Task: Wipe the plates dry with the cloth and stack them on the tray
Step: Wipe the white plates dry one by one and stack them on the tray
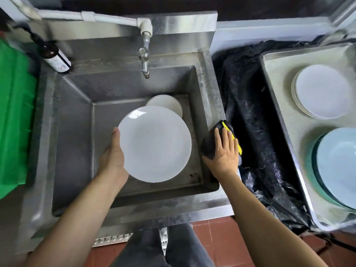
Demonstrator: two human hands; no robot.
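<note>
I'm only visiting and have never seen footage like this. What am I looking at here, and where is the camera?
There is no machine: a person wears a camera on the head, looking down at their own arms. Below is a metal sink with a tap. The left hand holds a white plate by its edge over the basin; at least one more plate lies behind it. The right hand rests flat on a dark cloth with yellow trim on the sink's rim. To the right, a tray carries a stack of white plates and a stack of pale blue dishes.
</note>
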